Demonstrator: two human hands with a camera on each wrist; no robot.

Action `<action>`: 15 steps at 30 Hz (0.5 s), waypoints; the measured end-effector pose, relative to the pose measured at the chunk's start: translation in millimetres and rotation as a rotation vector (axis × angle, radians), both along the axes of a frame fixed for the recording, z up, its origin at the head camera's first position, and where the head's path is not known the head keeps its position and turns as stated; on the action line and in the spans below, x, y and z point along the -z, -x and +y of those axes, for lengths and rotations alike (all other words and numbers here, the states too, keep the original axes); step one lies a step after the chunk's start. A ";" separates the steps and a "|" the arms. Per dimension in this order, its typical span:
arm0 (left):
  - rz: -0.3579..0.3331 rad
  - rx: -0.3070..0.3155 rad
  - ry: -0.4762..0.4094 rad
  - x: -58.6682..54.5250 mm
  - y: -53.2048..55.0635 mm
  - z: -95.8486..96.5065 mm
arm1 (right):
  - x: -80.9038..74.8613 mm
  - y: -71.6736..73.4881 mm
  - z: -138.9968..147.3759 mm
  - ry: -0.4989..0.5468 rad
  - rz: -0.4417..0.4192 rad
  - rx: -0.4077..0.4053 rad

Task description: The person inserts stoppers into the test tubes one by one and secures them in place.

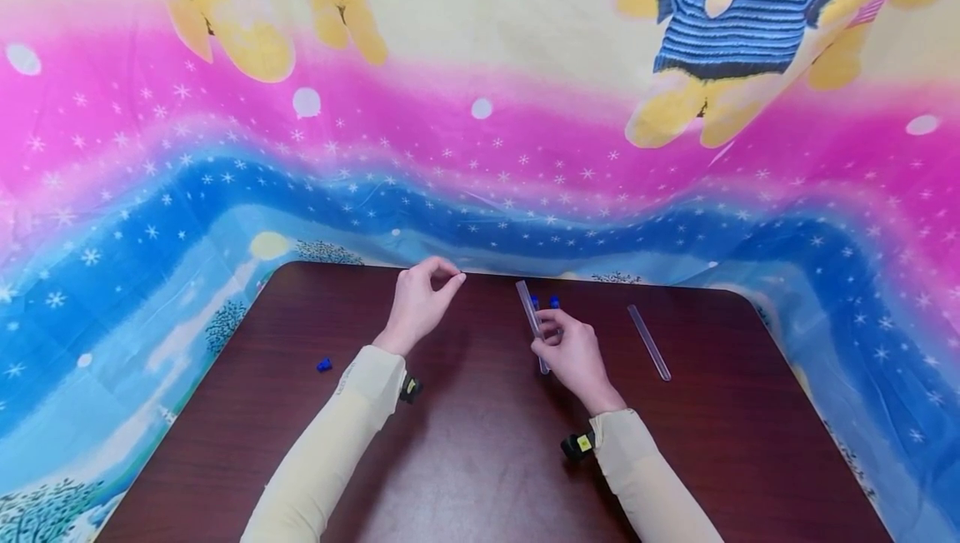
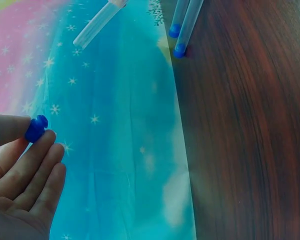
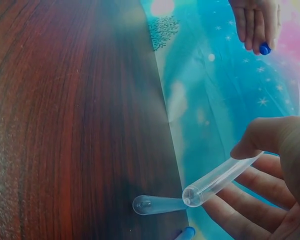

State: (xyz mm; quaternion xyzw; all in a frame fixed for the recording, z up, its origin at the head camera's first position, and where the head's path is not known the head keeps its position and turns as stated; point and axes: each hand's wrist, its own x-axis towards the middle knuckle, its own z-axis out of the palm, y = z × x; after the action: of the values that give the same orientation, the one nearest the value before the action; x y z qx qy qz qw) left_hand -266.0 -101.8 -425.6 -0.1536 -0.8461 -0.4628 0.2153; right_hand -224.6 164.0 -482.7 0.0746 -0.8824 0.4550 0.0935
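The left hand [image 1: 420, 303] pinches a blue cap [image 2: 35, 129], left of the clear tube [image 3: 221, 178] that the right hand [image 1: 576, 351] grips above the table [image 1: 480, 451]; a second cap [image 1: 323, 365] lies farther left of that tube, a second tube [image 1: 649, 343] to its right

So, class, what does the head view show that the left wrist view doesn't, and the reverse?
Only the head view shows the loose cap on the left of the table and the rightmost tube.

Only the left wrist view shows the pinched cap in the left hand.

Both show that hand, the table, the printed cloth, the held tube in the right hand, and two more caps.
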 end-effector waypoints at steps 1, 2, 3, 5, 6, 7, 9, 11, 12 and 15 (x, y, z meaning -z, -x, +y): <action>-0.001 0.002 0.001 -0.1 -0.3 0.8 | -0.2 -0.2 -0.2 0.001 -0.007 -0.001; -0.002 0.003 0.002 -0.2 -0.6 1.6 | -0.3 -0.4 -0.5 0.000 -0.015 -0.002; -0.003 0.004 0.004 -0.4 -1.1 2.5 | -0.4 -0.6 -0.8 -0.002 -0.019 -0.002; -0.006 0.004 0.006 -0.6 -1.6 4.0 | -0.5 -1.1 -1.4 -0.004 -0.027 -0.004; -0.006 0.004 0.008 -0.6 -1.7 4.8 | -0.5 -1.3 -2.0 -0.004 -0.029 -0.007; -0.006 0.005 0.008 -0.6 -1.9 5.6 | -0.5 -1.8 -2.5 -0.004 -0.030 -0.008; -0.006 0.005 0.007 -0.9 -2.2 7.1 | -0.4 -2.4 -3.4 -0.002 -0.028 -0.012; -0.007 0.006 0.003 -1.2 -2.3 8.4 | -0.4 -3.0 -4.4 0.000 -0.025 -0.018; -0.008 0.007 0.001 -1.6 -2.6 9.0 | -0.5 -3.3 -4.7 0.003 -0.025 -0.022; -0.007 0.008 -0.002 -2.3 -3.1 10.4 | -0.9 -3.9 -5.6 0.005 -0.024 -0.029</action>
State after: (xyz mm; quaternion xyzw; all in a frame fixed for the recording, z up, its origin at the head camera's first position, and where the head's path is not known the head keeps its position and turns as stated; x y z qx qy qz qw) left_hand -262.9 -91.3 -423.3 -0.1553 -0.8458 -0.4650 0.2104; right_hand -220.7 158.4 -481.8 0.0819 -0.8811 0.4594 0.0766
